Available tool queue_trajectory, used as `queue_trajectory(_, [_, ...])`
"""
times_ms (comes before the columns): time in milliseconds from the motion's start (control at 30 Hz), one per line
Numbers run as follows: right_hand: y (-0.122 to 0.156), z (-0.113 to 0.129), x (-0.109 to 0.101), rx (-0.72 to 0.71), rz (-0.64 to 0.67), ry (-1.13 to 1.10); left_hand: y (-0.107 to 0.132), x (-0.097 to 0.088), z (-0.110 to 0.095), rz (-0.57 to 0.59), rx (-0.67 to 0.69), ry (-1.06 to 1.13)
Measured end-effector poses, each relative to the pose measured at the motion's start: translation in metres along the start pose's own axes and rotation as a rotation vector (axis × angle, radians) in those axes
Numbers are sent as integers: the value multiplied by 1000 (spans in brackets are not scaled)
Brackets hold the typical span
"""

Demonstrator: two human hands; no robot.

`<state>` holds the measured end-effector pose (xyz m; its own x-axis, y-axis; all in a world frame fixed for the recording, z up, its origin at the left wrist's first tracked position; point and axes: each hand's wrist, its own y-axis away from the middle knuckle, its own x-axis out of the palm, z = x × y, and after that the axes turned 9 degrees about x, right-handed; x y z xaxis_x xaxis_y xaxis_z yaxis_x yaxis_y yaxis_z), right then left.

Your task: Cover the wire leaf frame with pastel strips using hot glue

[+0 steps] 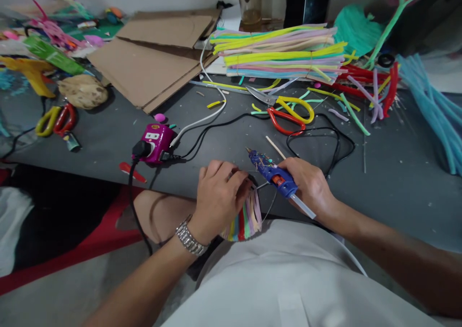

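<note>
My right hand [310,185] grips a blue hot glue gun [272,173], nozzle pointing up-left over the grey table, a clear glue stick sticking out behind. My left hand [218,197], with a metal watch on its wrist, is closed around a bundle of short coloured straw pieces [245,221] that fan out below the fingers at the table's front edge. The two hands are close together, the gun's tip just right of my left fingers. A thin wooden stick [275,147] lies right behind the gun.
A purple power socket [156,143] with black and white cables sits left of the hands. Yellow-and-red scissors [288,113] lie behind, stacked coloured straws [281,53] and cardboard [155,53] farther back. Another pair of scissors [56,120] lies far left. Blue tubes [433,106] lie far right.
</note>
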<state>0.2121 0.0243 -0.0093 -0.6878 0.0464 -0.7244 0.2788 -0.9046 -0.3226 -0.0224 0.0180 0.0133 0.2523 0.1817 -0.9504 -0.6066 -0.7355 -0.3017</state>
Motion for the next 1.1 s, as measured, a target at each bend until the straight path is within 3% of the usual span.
queue_trajectory(367, [0, 0, 1, 8, -8, 14, -4, -4, 10, 106, 50, -40])
queue_trajectory(700, [1, 0, 2, 23, -8, 8, 5, 8, -9, -72, -151, 50])
queue_trajectory(900, [1, -2, 2, 1, -16, 23, 5, 5, -14, -89, -66, -65])
queue_trajectory(1100, [0, 0, 1, 2, -16, 18, 12, 5, -13, -149, -60, 45])
